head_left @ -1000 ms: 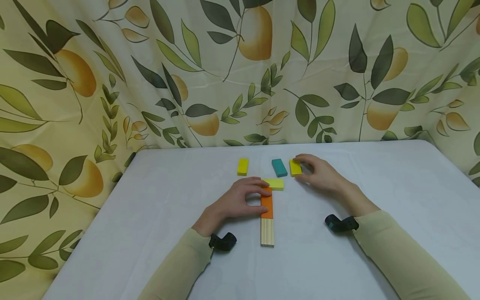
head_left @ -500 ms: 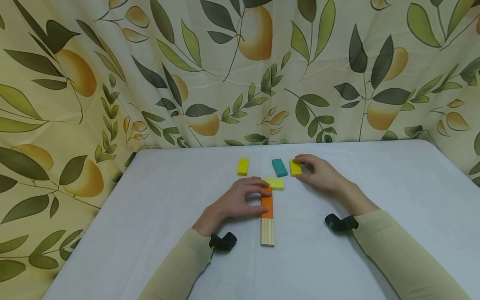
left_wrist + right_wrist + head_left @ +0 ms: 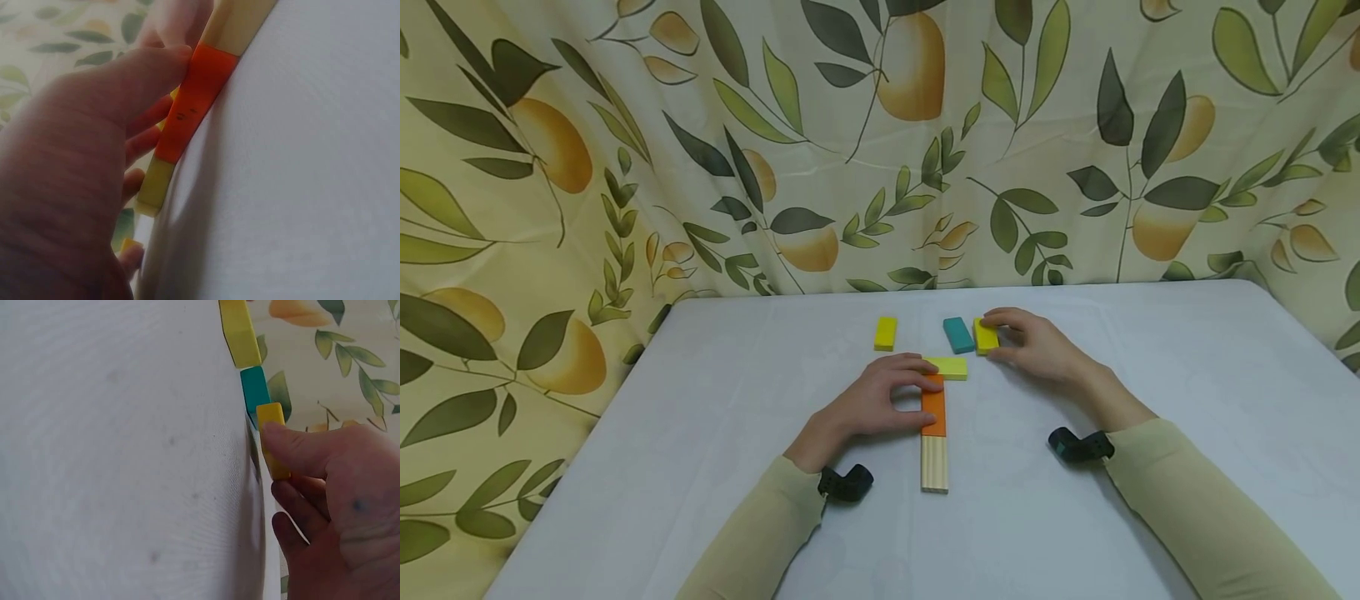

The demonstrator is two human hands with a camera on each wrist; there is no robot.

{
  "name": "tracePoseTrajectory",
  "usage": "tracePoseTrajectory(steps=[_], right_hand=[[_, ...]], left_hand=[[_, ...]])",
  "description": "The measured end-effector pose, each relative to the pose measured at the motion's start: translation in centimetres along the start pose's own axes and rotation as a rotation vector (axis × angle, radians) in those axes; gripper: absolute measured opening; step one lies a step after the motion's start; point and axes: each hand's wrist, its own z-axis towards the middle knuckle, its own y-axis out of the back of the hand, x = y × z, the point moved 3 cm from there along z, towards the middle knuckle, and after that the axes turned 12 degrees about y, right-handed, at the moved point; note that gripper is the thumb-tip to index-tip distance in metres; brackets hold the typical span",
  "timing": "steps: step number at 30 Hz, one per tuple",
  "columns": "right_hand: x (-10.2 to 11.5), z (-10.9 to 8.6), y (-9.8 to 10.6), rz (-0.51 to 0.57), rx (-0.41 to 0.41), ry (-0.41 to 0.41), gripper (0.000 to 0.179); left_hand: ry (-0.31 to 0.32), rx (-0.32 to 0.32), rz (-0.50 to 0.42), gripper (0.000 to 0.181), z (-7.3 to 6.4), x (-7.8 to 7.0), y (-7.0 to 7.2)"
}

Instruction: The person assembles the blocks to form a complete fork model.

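The head view shows my right hand [image 3: 1037, 346] over the far part of the counter, thumb and fingers curled in a pinch on a bright yellow rectangular block [image 3: 985, 339]. The right-wrist view shows my thumb against one face of that block and my other fingers bent behind it. My left hand [image 3: 876, 400] lies nearer the middle, its thumb and fingers spread in a loose arc. The thumb touches an orange rectangular block [image 3: 934, 408] toward its near end, and fingertips rest at its far end and on a yellow-green rectangular block [image 3: 951, 368]; how hard they press I cannot tell.

Just left of the block in my right hand lies a teal rectangular block [image 3: 958, 335], slightly tilted; whether the two touch I cannot tell. The yellow-green block lies crosswise at the far end of the orange one, and a plain pale wooden block [image 3: 935, 465] continues the orange one's line toward me, end to end. Farther left, near the far edge, a second yellow block [image 3: 885, 333] lies apart. My cream sleeves [image 3: 1202, 500] reach in over the white-covered counter [image 3: 1037, 533]. Beyond it hangs a cream curtain [image 3: 850, 150] printed with leaves and orange fruit.
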Motion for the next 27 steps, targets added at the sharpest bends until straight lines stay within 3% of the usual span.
tracePoseTrajectory(steps=[27], right_hand=[[1.02, 0.61, -0.41, -0.008, 0.044, 0.002, 0.050]], left_hand=[[0.000, 0.000, 0.003, 0.038, -0.03, -0.05, -0.01]])
